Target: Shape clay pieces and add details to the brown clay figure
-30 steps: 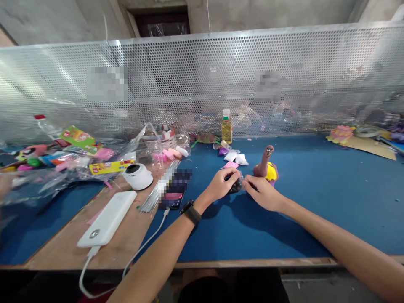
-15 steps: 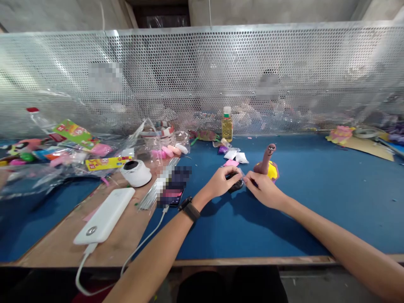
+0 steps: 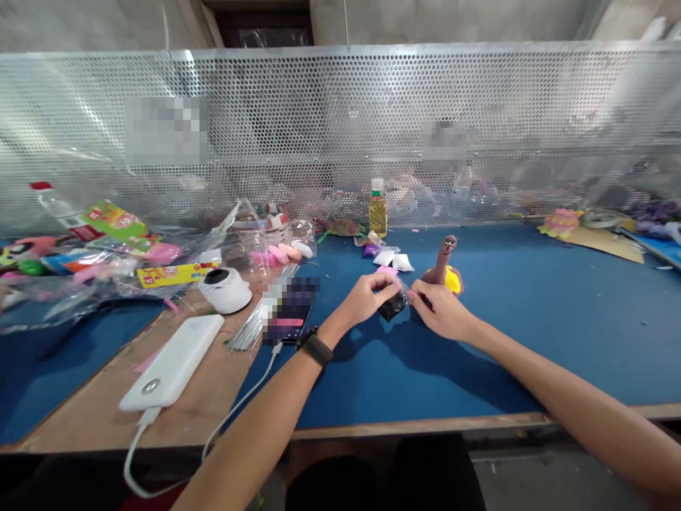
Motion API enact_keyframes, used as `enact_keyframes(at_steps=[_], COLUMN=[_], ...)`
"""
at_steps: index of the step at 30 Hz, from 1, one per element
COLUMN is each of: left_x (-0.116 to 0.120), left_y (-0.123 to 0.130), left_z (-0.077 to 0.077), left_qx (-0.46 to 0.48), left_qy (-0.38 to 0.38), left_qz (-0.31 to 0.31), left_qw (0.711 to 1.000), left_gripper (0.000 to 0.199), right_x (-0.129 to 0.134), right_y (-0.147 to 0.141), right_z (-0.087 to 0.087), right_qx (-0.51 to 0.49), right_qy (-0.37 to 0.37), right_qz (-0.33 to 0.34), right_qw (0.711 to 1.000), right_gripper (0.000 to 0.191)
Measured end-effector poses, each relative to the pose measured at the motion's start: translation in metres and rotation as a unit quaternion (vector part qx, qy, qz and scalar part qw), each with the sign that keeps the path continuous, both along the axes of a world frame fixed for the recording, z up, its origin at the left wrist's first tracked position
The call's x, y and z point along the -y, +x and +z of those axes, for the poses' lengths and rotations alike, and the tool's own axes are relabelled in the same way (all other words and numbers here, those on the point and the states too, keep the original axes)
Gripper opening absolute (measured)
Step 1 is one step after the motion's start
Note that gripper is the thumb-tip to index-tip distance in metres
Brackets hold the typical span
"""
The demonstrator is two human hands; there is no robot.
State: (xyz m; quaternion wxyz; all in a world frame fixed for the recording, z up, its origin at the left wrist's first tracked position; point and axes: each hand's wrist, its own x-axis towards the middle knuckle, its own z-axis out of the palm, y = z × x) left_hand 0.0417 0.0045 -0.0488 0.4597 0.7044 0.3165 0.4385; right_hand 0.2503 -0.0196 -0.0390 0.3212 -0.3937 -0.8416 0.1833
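Perforated screen (image 3: 319,92): closes off the back of the head view from left edge to right, so reaching forward stops there.
Tabletop (image 3: 532,333): blue, broadest at the right of the frame; a tan board (image 3: 90,411) covers part of it at lower left.
Black packet (image 3: 392,309): a dark lump in clear film, at the middle of the frame, between the two hands.
Left hand (image 3: 367,301): pinches the packet's upper left, thumb against finger, likely to steady it.
Right hand (image 3: 441,309): fingertips nip the clear film at the packet's right side; gripped from opposite sides, the film can probably be kept taut.
Long-necked figure (image 3: 440,268): brown and yellow, upright just behind the right hand; whether they touch, I cannot tell. It limits lifting that hand straight back.
Small white packets (image 3: 403,262): right of upper middle, beyond the hands, seemingly kept within reach.
Phone (image 3: 295,312): left of centre, beside the left wrist, with a white cable (image 3: 239,397) running toward lower left that could snag a leftward sweep.
Front lip (image 3: 415,427): lower middle, well below the hands; the blue stretch at lower right offers the right forearm more room to swing.
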Motion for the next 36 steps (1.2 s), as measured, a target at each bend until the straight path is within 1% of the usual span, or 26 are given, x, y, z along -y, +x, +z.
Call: enact_keyframes(at_steps=[2,7,9,13,15,20,24,27,31,36], left_x=[0.001,0.002,0.002,0.0,-0.001,-0.002,-0.003,-0.003,-0.001,0.004], left_y=[0.001,0.002,0.001,-0.001,-0.001,-0.002,0.0,0.001,0.002,0.003], left_z=[0.0,-0.001,-0.001,0.0,-0.001,-0.005,-0.006,-0.006,-0.006,-0.003], left_qx=[-0.002,-0.023,-0.027,-0.013,-0.012,-0.058,-0.042,-0.041,-0.058,-0.105], left_qy=[-0.008,-0.011,-0.014,-0.026,-0.016,0.028,0.014,0.01,0.015,0.017], left_qz=[-0.009,-0.017,-0.013,0.001,0.013,0.019,0.024,0.027,0.003,-0.035], left_qw=[1.0,1.0,0.999,1.0,1.0,0.998,0.999,0.999,0.998,0.994], left_gripper=[0.041,0.044,0.045,0.049,0.049,0.047,0.046,0.044,0.044,0.04], right_x=[0.0,-0.002,-0.002,-0.002,-0.003,-0.004,-0.004,-0.005,-0.005,-0.004], right_y=[0.0,0.001,0.001,0.0,0.0,-0.001,-0.001,-0.001,-0.001,-0.003], right_z=[0.0,-0.005,-0.006,-0.005,-0.005,-0.008,-0.01,-0.011,-0.012,-0.015], right_qx=[-0.003,-0.01,-0.009,-0.014,-0.024,-0.034,-0.037,-0.04,-0.025,-0.014], right_qy=[-0.002,-0.038,-0.034,-0.009,-0.007,-0.024,-0.022,-0.036,-0.055,-0.046], right_qz=[0.006,0.027,0.029,0.009,0.004,0.009,0.007,0.015,0.025,0.01], right_qw=[1.0,0.999,0.999,1.0,1.0,0.999,0.999,0.998,0.998,0.999], right_gripper=[0.034,0.036,0.036,0.038,0.039,0.038,0.033,0.03,0.03,0.031])
